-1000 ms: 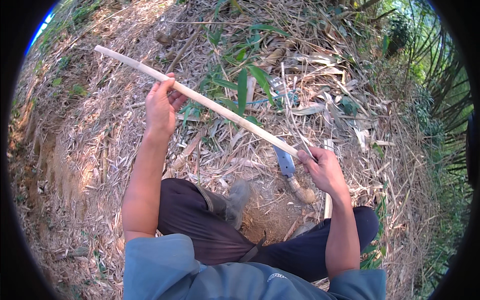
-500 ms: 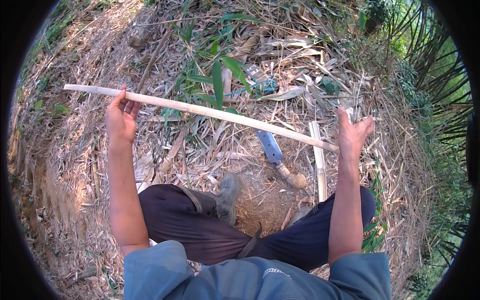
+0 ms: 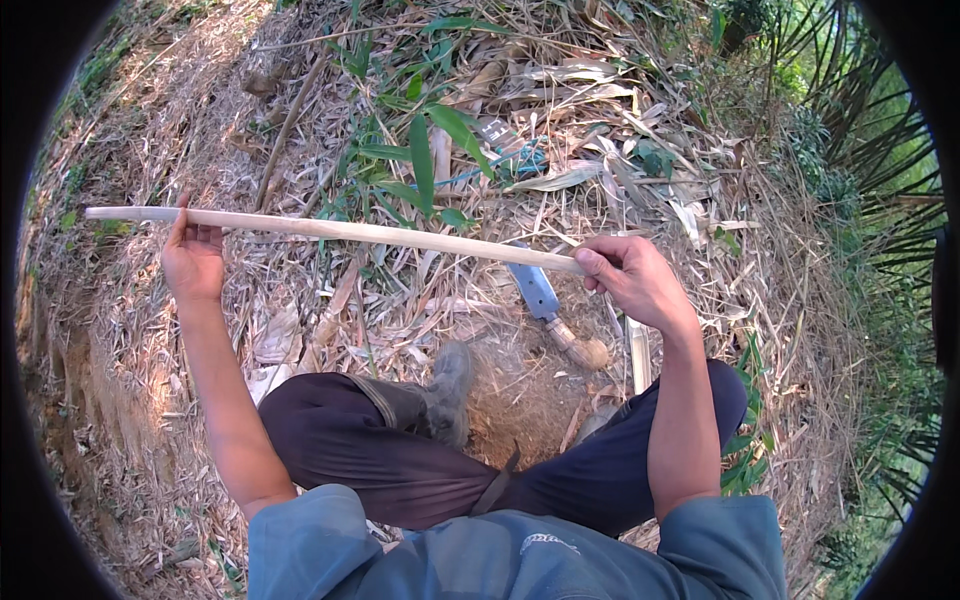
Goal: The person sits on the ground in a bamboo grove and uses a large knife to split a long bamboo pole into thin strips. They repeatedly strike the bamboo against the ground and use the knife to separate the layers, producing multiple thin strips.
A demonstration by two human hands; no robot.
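While your left hand (image 3: 195,266) is holding a pale strip (image 3: 380,233) near one end, the fingers of your right hand (image 3: 638,282) are pinching the other, and it is crossing above a knife (image 3: 538,296) on the ground (image 3: 515,398). You are seemingly steadying it outstretched; any next move is probably calling for balanced grips.

The place is outdoors, and the ground (image 3: 130,360) is covered by a layer of dry, straw-coloured leaves and stalks (image 3: 780,310), with a patch of bare brown soil (image 3: 505,400) near the lower middle. Some fresh green leaves (image 3: 421,165) grow in the upper middle, and along the right side stands a dense green thicket (image 3: 870,180). The daylight is bright, and on the left it falls in warm patches.
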